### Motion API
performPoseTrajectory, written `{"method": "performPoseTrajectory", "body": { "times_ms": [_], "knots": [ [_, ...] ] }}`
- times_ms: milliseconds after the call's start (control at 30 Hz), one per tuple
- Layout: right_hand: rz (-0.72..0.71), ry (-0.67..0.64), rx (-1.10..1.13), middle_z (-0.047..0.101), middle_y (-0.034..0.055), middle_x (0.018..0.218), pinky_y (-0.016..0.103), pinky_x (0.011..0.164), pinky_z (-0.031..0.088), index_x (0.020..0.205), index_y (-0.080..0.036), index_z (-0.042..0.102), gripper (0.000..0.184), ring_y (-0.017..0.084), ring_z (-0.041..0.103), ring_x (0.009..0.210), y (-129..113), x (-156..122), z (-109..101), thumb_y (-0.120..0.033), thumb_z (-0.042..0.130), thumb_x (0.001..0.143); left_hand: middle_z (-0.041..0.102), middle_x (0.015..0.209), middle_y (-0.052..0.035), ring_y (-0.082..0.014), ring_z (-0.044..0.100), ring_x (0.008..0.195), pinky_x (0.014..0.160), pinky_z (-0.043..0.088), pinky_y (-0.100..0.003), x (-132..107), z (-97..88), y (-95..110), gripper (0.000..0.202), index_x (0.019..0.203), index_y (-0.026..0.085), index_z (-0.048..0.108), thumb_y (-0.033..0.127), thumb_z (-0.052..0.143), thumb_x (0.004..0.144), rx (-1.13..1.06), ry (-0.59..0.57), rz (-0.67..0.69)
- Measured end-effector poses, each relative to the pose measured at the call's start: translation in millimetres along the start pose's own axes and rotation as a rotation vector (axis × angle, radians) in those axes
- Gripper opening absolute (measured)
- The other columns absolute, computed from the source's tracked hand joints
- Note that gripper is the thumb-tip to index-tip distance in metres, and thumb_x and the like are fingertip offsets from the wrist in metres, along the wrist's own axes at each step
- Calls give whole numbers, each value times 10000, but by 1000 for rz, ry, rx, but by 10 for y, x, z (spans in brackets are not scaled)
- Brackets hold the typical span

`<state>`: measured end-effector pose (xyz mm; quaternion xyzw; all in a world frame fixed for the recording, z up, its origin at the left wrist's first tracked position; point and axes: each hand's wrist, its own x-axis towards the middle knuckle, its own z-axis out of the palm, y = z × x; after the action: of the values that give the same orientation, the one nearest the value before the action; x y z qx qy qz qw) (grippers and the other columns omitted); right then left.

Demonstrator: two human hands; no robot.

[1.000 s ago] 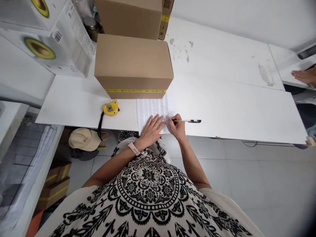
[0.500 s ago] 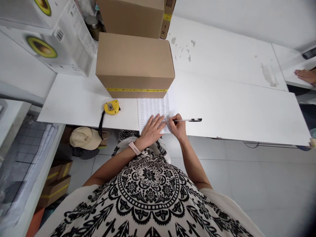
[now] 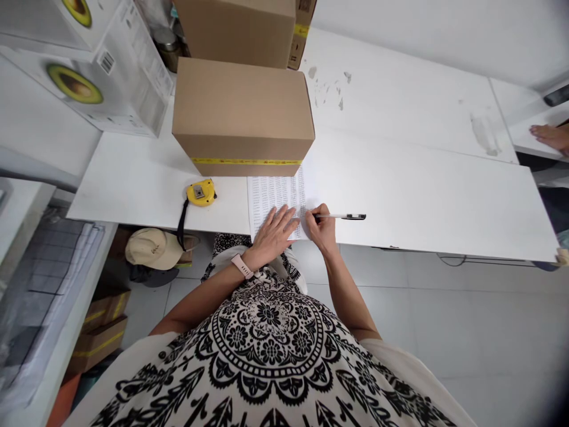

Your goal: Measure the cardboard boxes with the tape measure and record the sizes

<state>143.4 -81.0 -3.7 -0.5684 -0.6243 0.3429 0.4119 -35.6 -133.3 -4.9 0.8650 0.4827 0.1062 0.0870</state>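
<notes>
My left hand lies flat with fingers stretched over a sheet of paper printed with columns of small text. In my right hand is a pen with a clear barrel and black cap end, pointing right; its tip is hidden by my fingers at the sheet's right side. Behind the paper a closed cardboard box with yellow tape covers the sheet's far end. A yellow tape measure with a black strap rests to the left of the paper.
White boxes with avocado pictures are stacked at the back left. Another cardboard box and a jar stand behind. A beige cap sits below the table edge. Another person's hand shows at far right.
My right hand and the pen have shifted slightly to the right. The left hand stays in place on the paper.
</notes>
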Motion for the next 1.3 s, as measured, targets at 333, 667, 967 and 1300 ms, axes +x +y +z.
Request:
{"method": "performPoseTrajectory", "body": {
  "times_ms": [333,667,967,1300],
  "knots": [
    [12,-16,-1,432,-76,548,264,519,327,720,-244,447,268,105,393,502,11,-1,3,-371,632,866,359,1662,-184,-352,231,1579,1304,188,-567,1,17,-4,583,1502,98,465,378,572,1002,-6,1,6],
    [24,-18,-33,445,-69,537,269,531,331,722,-247,448,250,116,400,518,6,1,-5,-357,623,862,344,1671,-177,-343,212,1586,1303,182,-578,-11,25,-9,573,1515,122,461,369,551,1005,-37,12,6],
    [34,1,19,438,-74,552,273,543,325,726,-245,448,241,111,398,525,1,2,-38,-334,629,859,377,1656,-176,-346,240,1577,1302,188,-563,2,10,3,571,1500,108,476,367,573,1001,-12,-6,-6],
    [17,-43,26,430,-75,557,268,543,331,720,-241,456,275,110,397,523,42,23,-58,-372,652,863,375,1654,-185,-354,238,1577,1297,192,-575,-10,16,-11,566,1502,114,478,365,558,1002,-17,14,7]
  ]
}}
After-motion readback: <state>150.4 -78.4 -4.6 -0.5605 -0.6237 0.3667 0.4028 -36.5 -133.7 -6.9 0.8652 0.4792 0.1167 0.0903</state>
